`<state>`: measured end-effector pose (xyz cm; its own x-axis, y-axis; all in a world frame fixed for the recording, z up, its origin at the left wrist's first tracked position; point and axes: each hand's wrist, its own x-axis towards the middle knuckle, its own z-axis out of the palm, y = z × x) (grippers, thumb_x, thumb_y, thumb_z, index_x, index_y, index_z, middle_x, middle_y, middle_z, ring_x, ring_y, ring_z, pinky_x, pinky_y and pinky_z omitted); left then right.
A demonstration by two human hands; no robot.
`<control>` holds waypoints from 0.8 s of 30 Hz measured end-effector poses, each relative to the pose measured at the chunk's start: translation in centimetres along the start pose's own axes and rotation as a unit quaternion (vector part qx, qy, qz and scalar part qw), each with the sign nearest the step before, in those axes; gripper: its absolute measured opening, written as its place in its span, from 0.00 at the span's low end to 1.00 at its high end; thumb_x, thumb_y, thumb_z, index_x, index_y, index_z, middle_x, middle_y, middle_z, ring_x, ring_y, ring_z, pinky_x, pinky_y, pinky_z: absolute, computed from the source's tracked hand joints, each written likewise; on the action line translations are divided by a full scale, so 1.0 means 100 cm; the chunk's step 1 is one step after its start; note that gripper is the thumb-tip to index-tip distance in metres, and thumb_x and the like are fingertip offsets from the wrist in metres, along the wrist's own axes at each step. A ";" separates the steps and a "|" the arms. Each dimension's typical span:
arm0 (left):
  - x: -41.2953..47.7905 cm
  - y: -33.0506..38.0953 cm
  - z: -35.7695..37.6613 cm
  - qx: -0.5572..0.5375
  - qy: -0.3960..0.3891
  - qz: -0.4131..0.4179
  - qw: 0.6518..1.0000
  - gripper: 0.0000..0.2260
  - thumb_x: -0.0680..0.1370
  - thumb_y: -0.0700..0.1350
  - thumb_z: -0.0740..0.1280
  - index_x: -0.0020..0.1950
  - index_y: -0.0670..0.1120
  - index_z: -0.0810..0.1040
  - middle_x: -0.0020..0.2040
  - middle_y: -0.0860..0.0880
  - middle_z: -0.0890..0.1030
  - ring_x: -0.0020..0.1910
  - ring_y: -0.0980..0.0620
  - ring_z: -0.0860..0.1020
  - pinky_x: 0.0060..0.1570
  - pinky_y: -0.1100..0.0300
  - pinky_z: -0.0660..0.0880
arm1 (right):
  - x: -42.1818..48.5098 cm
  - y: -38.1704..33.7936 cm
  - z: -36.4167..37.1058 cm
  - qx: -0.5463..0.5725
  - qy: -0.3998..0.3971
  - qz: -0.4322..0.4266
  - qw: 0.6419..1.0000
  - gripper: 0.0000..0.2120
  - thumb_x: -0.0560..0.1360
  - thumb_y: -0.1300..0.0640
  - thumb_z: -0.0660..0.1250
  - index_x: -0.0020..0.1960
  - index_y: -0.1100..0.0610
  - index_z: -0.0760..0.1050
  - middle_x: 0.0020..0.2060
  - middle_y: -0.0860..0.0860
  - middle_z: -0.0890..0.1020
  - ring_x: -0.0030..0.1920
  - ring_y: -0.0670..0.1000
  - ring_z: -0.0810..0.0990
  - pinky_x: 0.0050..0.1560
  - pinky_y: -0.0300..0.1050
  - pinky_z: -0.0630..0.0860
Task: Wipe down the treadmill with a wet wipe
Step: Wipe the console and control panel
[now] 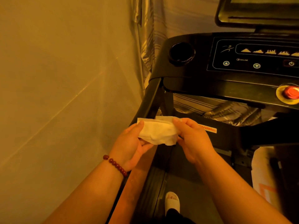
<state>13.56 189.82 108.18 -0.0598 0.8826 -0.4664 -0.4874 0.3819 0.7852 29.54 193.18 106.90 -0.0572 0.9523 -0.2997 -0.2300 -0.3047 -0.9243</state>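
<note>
Head view. The white wet wipe (157, 132), partly folded and crumpled, is held in the air at the centre of the view, above the treadmill's (202, 88) left side rail and clear of its surfaces. The left hand (132, 143), at 9 o'clock of the wipe, pinches its left end, thumb on top and fingers beneath. The right hand (192, 139), at 3 o'clock, pinches the right end with curled fingers. A red bead bracelet (115, 165) circles the left wrist. At 1 o'clock of the wipe lies the control panel (252, 57), with a round cup holder (182, 53) at its 9 o'clock and a red stop button (291, 92) at its 5 o'clock. At 6 o'clock of the wipe, 1 white slipper (172, 202) stands on the belt (186, 183). A plain wall (64, 78) fills the 9 o'clock side.
</note>
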 end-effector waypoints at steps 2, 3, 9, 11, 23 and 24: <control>-0.003 -0.002 -0.001 -0.009 -0.002 -0.005 1.000 0.15 0.81 0.49 0.59 0.65 0.44 0.75 0.58 0.42 0.81 0.52 0.46 0.82 0.44 0.53 0.81 | -0.002 0.000 0.000 -0.033 0.024 -0.016 0.999 0.08 0.76 0.53 0.68 0.39 0.51 0.79 0.46 0.54 0.83 0.52 0.58 0.81 0.50 0.64 0.80; -0.004 -0.002 0.000 -0.012 -0.003 -0.007 1.000 0.15 0.81 0.49 0.58 0.64 0.45 0.75 0.58 0.42 0.81 0.51 0.46 0.83 0.43 0.53 0.81 | -0.003 0.000 0.001 -0.055 0.044 -0.016 0.997 0.07 0.76 0.52 0.68 0.40 0.50 0.79 0.46 0.53 0.82 0.51 0.57 0.80 0.50 0.63 0.80; -0.011 -0.002 0.001 -0.022 0.004 -0.007 1.000 0.15 0.81 0.49 0.59 0.64 0.45 0.74 0.57 0.42 0.81 0.50 0.47 0.83 0.39 0.55 0.81 | -0.009 -0.005 -0.002 -0.077 0.004 -0.011 0.997 0.06 0.81 0.46 0.58 0.53 0.38 0.74 0.51 0.44 0.77 0.51 0.48 0.76 0.47 0.52 0.80; -0.012 -0.002 0.000 -0.019 0.009 -0.004 1.000 0.15 0.81 0.50 0.59 0.65 0.45 0.73 0.59 0.42 0.80 0.54 0.46 0.81 0.46 0.52 0.81 | -0.013 -0.007 -0.003 -0.100 -0.082 0.002 0.992 0.06 0.80 0.45 0.59 0.52 0.42 0.74 0.50 0.44 0.78 0.49 0.46 0.77 0.48 0.45 0.76; -0.012 0.007 -0.002 -0.043 -0.024 -0.084 0.995 0.25 0.81 0.59 0.53 0.63 0.42 0.76 0.57 0.41 0.82 0.57 0.44 0.80 0.51 0.53 0.78 | -0.014 -0.002 -0.001 -0.043 -0.081 0.015 0.996 0.06 0.77 0.57 0.66 0.45 0.55 0.81 0.45 0.50 0.84 0.50 0.53 0.81 0.44 0.45 0.79; -0.011 0.008 -0.002 -0.046 -0.014 -0.084 0.995 0.25 0.81 0.59 0.53 0.62 0.41 0.76 0.57 0.41 0.82 0.56 0.44 0.80 0.50 0.53 0.78 | -0.014 -0.002 -0.001 -0.043 -0.076 0.015 0.996 0.06 0.77 0.58 0.66 0.45 0.54 0.81 0.44 0.48 0.85 0.50 0.52 0.81 0.46 0.47 0.79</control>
<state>13.05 189.11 109.18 0.0526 0.8157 -0.5761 -0.5659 0.4996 0.6558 29.81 191.95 107.49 -0.2112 0.9324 -0.2932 -0.1434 -0.3262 -0.9344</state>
